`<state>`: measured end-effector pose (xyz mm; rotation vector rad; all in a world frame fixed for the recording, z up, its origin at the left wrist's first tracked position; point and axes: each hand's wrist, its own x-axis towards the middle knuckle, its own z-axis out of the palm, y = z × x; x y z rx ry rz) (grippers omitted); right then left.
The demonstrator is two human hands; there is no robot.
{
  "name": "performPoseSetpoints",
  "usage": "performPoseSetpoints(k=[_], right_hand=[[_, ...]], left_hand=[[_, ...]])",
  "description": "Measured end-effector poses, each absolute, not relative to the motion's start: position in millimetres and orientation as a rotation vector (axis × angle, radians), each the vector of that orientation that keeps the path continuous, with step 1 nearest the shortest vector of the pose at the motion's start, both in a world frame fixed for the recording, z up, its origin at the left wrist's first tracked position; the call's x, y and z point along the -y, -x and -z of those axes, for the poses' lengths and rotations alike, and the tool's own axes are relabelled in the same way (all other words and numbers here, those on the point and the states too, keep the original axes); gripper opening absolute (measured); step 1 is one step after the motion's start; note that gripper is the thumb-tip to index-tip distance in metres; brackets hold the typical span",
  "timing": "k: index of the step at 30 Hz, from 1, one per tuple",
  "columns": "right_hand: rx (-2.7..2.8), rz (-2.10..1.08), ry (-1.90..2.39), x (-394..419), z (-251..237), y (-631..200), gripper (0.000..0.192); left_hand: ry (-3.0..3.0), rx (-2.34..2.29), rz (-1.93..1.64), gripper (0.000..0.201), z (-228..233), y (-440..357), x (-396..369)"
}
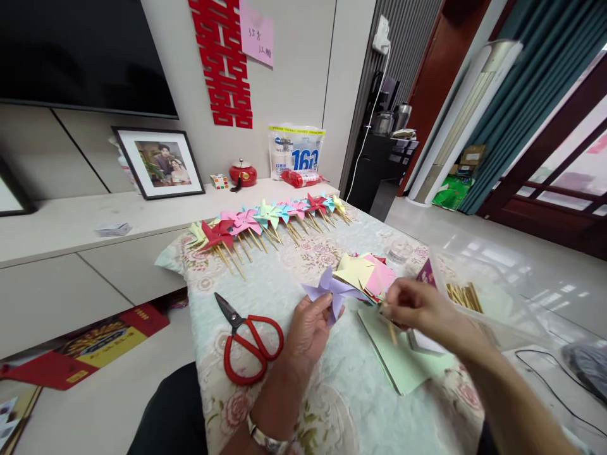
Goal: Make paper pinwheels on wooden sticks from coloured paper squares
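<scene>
My left hand point(310, 322) is closed on a purple paper pinwheel point(334, 289), thumb on its lower middle. To the right, my right hand point(417, 306) pinches a short wooden stick point(392, 332), blurred by motion, its upper part hidden by the fingers. Behind the hands lies a pile of cut paper pinwheel pieces, with a yellow piece point(355, 270) and a pink piece point(380, 275) on top. Beneath my right hand are green paper sheets point(398, 360). Red-handled scissors point(249, 341) lie partly spread left of my left hand.
Finished pinwheels on sticks point(268, 215) stand in a row along the table's far edge. A clear plastic bin point(502, 297) with several wooden sticks point(465, 296) sits at the right. A small clear round container point(399, 251) lies behind the paper pile. The flowered tablecloth point(327, 404) covers the table.
</scene>
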<state>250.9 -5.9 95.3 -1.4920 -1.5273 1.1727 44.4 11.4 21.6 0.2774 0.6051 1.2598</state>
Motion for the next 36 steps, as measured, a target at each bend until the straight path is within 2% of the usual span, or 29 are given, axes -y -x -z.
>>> performPoseSetpoints(k=[6,12,18,21,27,36], right_hand=[[1.354,-1.552,1.388,-7,-36,-187,0.029],[1.309,-1.645,1.236,-7,-24,-193,0.031],[1.072,-1.247,1.206,-4,-30,-224,0.042],[1.093,-1.208,1.144,-3,-30,-226,0.045],[1.412,-1.181,1.232,1,-24,-208,0.023],[1.455,-1.073,1.162,2,-25,-207,0.014]], left_hand=[[-0.409,-0.513,-1.295,0.027,-21,-43,-14],[-0.466,-0.611,-1.307,0.026,-25,-48,-12],[-0.481,-0.792,-1.302,0.032,-21,-52,-11],[-0.589,-0.885,-1.271,0.028,-20,-55,-10],[-0.753,-0.912,-1.213,0.018,-19,-60,-5],[-1.013,-0.938,-1.18,0.011,-3,-57,-8]])
